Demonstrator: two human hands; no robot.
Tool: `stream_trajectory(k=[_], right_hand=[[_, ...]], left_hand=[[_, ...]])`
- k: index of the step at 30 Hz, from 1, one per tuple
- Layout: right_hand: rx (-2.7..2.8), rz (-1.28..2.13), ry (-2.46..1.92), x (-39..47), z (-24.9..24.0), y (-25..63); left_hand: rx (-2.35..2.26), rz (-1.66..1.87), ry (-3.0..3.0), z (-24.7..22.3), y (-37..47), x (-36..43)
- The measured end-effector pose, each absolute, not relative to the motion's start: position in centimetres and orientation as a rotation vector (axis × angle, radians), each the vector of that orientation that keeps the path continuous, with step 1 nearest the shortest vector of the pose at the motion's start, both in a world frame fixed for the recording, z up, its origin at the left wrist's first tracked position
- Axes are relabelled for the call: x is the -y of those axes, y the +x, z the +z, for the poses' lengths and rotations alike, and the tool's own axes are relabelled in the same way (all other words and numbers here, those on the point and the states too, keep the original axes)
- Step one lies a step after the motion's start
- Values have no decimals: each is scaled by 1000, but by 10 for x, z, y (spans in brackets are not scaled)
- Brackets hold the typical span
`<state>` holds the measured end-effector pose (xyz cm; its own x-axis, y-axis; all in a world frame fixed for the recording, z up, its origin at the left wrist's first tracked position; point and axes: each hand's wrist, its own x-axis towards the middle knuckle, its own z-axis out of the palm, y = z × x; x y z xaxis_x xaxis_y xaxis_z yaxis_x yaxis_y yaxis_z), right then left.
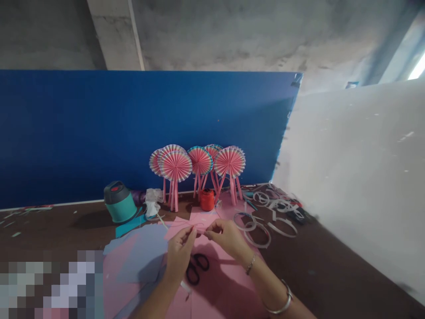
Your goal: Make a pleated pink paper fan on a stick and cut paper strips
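Observation:
My left hand [180, 250] and my right hand [229, 237] are close together above the pink paper sheets [226, 274]. Each has its thumb and fingers pinched, and a thin pink piece [200, 231] is between them, too small to make out clearly. Black-handled scissors [198, 268] lie on the paper just below my hands. Pale blue-grey sheets [142, 252] are to the left of my left hand. A red container [207, 200] sits beyond my fingertips. Several pink pleated paper fans [175, 166] on pink sticks stand behind it.
A teal and dark grey container [120, 202] stands at the back left, beside crumpled white plastic [153, 202]. White strip rings [257, 235] and tangled scraps [282, 204] lie at the right. A blue panel [99, 133] borders the back, and a white panel [358, 177] the right side.

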<state>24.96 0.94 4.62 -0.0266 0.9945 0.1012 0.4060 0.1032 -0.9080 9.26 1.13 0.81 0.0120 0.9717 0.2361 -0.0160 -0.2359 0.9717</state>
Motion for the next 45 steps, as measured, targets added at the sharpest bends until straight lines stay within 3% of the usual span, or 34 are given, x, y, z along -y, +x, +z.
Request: stream_trajectory(k=[19, 33, 45], right_hand=[[1656, 583, -1730, -12, 49, 256], [1628, 1306, -1166, -16, 42, 268], [1508, 1520, -1152, -10, 42, 266]], left_hand=[[-1041, 1319, 1210, 8, 92, -15], [-648, 1182, 713, 11, 88, -16], [-700, 1216, 840, 5, 92, -18]])
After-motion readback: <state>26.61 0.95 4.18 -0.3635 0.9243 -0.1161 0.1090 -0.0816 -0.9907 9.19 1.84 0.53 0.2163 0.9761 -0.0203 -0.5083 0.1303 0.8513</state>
